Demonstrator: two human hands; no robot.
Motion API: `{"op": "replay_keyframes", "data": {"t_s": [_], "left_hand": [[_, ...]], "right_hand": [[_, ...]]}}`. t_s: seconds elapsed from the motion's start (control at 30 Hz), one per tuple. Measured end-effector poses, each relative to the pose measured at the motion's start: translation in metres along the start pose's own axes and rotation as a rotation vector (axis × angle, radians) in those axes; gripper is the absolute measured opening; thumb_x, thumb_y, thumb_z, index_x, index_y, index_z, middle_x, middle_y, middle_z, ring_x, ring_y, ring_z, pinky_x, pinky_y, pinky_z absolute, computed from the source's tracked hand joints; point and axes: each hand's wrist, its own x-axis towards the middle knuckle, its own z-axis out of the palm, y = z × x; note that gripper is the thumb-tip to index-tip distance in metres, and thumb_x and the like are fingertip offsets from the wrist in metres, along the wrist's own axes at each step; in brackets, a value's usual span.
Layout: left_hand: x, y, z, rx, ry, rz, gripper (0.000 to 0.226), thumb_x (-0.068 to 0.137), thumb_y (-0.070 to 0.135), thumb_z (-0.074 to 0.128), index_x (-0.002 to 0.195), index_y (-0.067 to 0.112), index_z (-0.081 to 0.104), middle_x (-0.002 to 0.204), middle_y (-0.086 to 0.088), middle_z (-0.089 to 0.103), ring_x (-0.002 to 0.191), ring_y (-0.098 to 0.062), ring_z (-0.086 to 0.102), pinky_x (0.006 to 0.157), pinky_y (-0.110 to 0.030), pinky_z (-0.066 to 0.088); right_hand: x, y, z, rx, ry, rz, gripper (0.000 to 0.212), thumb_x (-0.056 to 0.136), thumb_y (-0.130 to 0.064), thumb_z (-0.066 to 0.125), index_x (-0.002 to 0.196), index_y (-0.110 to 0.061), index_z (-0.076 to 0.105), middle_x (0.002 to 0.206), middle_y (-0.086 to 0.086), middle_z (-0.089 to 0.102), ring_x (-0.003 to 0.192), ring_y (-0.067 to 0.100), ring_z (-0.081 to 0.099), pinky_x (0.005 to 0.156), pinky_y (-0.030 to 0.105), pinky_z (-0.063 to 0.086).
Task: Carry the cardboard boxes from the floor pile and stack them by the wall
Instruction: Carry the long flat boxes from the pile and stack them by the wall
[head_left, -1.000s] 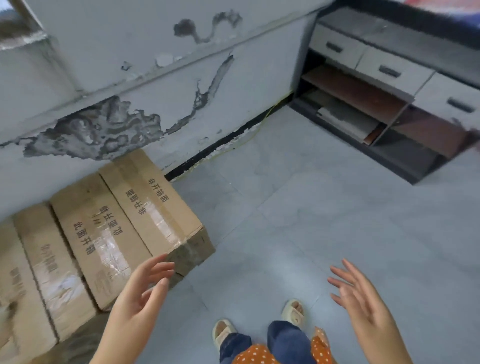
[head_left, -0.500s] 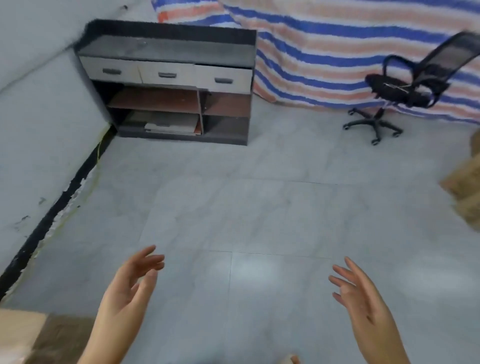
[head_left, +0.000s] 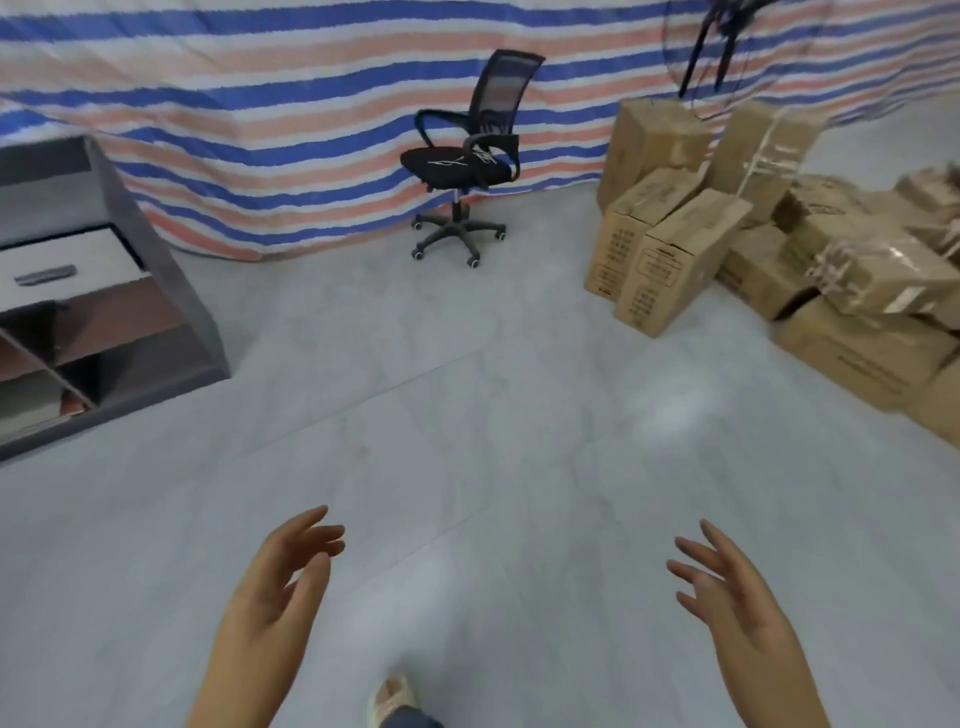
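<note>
Black office chair (head_left: 464, 156) beside cardboard boxes (head_left: 670, 260)

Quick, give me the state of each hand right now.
Left hand: open, fingers relaxed, holding nothing.
Right hand: open, fingers spread, holding nothing.

Dark printed panels and lines of print stand on the near faces of the two upright cardboard boxes (head_left: 655, 260) at the pile's left edge and on a low box (head_left: 862, 358) at its right, all too blurred to read
</note>
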Motion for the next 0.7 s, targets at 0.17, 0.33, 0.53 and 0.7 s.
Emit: {"op": "replay_keyframes", "data": {"t_s": [0.17, 0.33, 0.53, 0.7], "left_hand": [[0.057, 0.012, 0.064, 0.008, -0.120, 0.002, 0.058, 0.094, -0.002, 0.048, 0.096, 0.055, 0.062, 0.104, 0.011, 0.070, 0.096, -0.005, 0.066, 0.089, -0.036, 0.050], [0.138, 0.030, 0.130, -0.040, -0.196, 0.004, 0.038, 0.092, 0.014, 0.056, 0.095, 0.051, 0.064, 0.101, 0.008, 0.071, 0.096, -0.007, 0.067, 0.097, -0.050, 0.046], [0.275, 0.091, 0.201, -0.046, -0.277, 0.090, 0.048, 0.095, 0.000, 0.047, 0.100, 0.045, 0.064, 0.102, 0.009, 0.071, 0.097, -0.007, 0.066, 0.101, -0.050, 0.044], [0.366, 0.143, 0.262, -0.036, -0.368, 0.168, 0.024, 0.078, 0.044, 0.058, 0.102, 0.049, 0.062, 0.103, 0.011, 0.070, 0.100, -0.007, 0.065, 0.099, -0.048, 0.046]], "right_hand": [[0.033, 0.018, -0.021, 0.040, 0.110, 0.092, 0.070, 0.037, -0.092, 0.061, 0.101, -0.064, 0.061, 0.112, -0.019, 0.067, 0.097, 0.007, 0.067, 0.085, 0.033, 0.053], [0.103, 0.024, -0.024, 0.042, 0.224, 0.092, 0.026, 0.086, -0.037, 0.066, 0.100, -0.059, 0.064, 0.111, -0.012, 0.069, 0.094, 0.004, 0.068, 0.083, 0.031, 0.053], [0.240, 0.000, -0.031, 0.052, 0.308, 0.054, 0.029, 0.088, -0.038, 0.063, 0.116, -0.038, 0.056, 0.114, -0.002, 0.068, 0.095, 0.003, 0.067, 0.082, 0.027, 0.053], [0.340, -0.026, -0.043, 0.028, 0.388, 0.005, 0.060, 0.060, -0.086, 0.053, 0.112, -0.058, 0.056, 0.117, -0.020, 0.064, 0.104, 0.006, 0.065, 0.088, 0.030, 0.051]]}}
